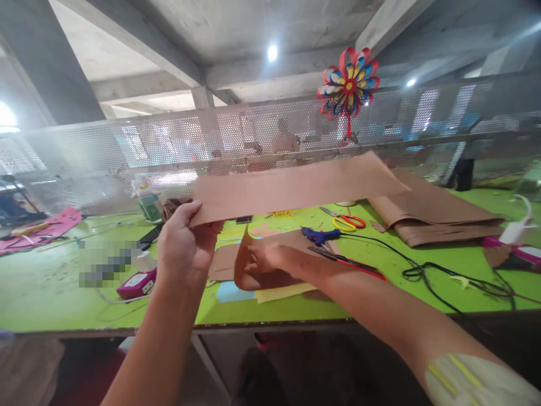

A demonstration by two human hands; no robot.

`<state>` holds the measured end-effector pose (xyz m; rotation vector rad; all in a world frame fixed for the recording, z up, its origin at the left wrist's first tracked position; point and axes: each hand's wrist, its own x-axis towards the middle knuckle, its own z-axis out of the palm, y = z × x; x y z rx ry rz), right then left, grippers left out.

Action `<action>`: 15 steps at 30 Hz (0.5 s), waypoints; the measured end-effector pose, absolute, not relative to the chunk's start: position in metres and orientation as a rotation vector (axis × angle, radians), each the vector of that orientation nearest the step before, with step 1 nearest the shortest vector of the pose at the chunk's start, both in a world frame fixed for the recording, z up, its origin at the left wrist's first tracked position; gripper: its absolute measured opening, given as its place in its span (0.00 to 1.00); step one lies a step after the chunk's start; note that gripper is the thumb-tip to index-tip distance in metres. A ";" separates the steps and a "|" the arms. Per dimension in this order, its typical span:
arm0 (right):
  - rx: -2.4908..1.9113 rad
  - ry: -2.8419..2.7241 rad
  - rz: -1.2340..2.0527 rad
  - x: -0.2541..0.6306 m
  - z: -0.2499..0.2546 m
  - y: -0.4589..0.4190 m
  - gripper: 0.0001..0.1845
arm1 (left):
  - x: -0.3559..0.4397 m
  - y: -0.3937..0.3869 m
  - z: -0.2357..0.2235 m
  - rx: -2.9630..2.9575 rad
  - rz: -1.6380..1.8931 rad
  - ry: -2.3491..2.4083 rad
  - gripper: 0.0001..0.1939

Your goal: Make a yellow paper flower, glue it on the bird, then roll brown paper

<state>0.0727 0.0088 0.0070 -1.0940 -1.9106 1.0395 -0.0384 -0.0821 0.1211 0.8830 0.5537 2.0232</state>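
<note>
My left hand [186, 239] pinches the near left end of a long strip of brown paper [291, 189], held up above the table. Below it, my right hand [264, 256] is at a second brown sheet [245, 268] whose left end curls upward. The fingers of that hand are partly hidden by the curl, and they look bent against the paper. Under the curled sheet lie more brown pieces [224, 262], a light blue sheet [234, 292] and a pale yellow sheet [287, 292].
A blue glue gun [321, 234], red-handled scissors [346, 262] and orange-and-yellow scissors [349, 221] lie beyond my right forearm. Folded brown paper [439, 208] sits at right, near tangled black cable [422, 270]. A purple power socket [137, 282] is at left; a paper flower [349, 84] stands behind.
</note>
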 end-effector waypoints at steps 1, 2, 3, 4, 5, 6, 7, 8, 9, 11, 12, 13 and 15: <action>-1.148 -2.101 0.893 0.071 0.004 0.005 0.17 | -0.037 -0.081 0.120 0.876 2.011 0.558 0.04; -1.185 -2.289 0.679 0.070 0.002 0.001 0.20 | -0.036 -0.079 0.118 0.872 1.991 0.565 0.04; -1.196 -2.450 0.428 0.071 -0.001 -0.002 0.21 | -0.035 -0.074 0.115 0.868 1.963 0.576 0.04; -1.188 -2.568 0.182 0.073 -0.004 -0.005 0.23 | -0.034 -0.068 0.111 0.860 1.929 0.589 0.04; -1.163 -2.629 -0.009 0.074 -0.006 -0.006 0.23 | -0.033 -0.060 0.106 0.843 1.885 0.616 0.04; -1.142 -2.638 -0.104 0.076 -0.008 -0.006 0.24 | -0.032 -0.051 0.099 0.815 1.847 0.635 0.04; -1.131 -2.628 -0.139 0.078 -0.010 -0.004 0.24 | -0.032 -0.041 0.090 0.774 1.809 0.653 0.04; -1.131 -2.616 -0.128 0.080 -0.012 -0.001 0.25 | -0.033 -0.030 0.079 0.739 1.765 0.677 0.04; -1.141 -2.603 -0.079 0.082 -0.015 0.002 0.25 | -0.034 -0.020 0.067 0.710 1.722 0.716 0.04; -1.174 -2.524 0.124 0.088 -0.019 0.011 0.24 | -0.037 -0.002 0.041 0.630 1.634 0.839 0.04; -1.181 -2.463 0.270 0.093 -0.021 0.014 0.23 | -0.039 0.005 0.027 0.600 1.560 0.901 0.03; -1.170 -2.363 0.429 0.099 -0.022 0.016 0.22 | -0.042 0.010 0.015 0.583 1.494 0.948 0.03; -1.074 -2.171 0.776 0.115 -0.022 0.016 0.20 | -0.047 0.016 -0.004 0.591 1.450 0.978 0.03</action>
